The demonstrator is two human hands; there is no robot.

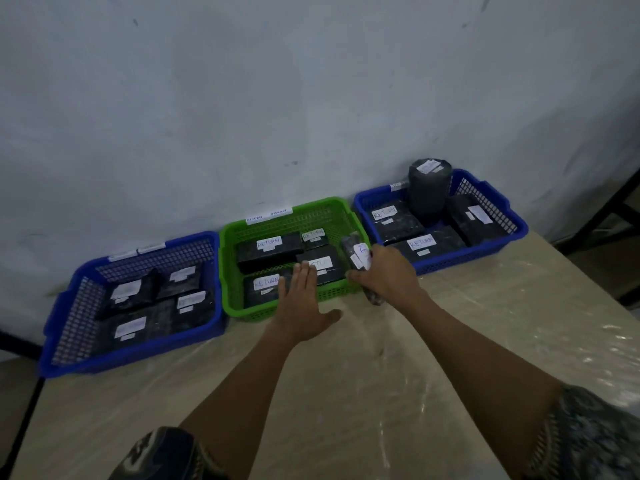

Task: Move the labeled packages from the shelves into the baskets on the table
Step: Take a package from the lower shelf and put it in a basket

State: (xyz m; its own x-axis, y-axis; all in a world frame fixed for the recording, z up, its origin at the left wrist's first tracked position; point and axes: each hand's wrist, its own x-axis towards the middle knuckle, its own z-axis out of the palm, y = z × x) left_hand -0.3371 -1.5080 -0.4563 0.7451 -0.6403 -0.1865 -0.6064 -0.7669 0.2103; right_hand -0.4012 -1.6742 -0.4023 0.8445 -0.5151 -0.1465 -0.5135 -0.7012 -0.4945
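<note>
Left hand [301,299]: flat, fingers straight and close together, reaching over the front rim of the green basket [242,311]; the fingertips rest on the flat packages [266,254] inside and grip nothing.
Right hand [384,275]: fingers curled round a long wrapped package [356,251], dark with a white label.
Long wrapped package: tilted across the green basket's right front corner, far end over the basket, near end outside it above the tabletop [381,393].
Green basket: four flat packages, each labelled "RETURN"; a paper strip [268,215] behind it reads "RETURN OVERDUE".
Left blue basket [131,362]: several flat labelled parcels [130,292].
Right blue basket [485,252]: flat labelled parcels and one upright cylinder package [429,192].
Tabletop: pale, under clear film; the three baskets stand in a row against the wall [311,98].
</note>
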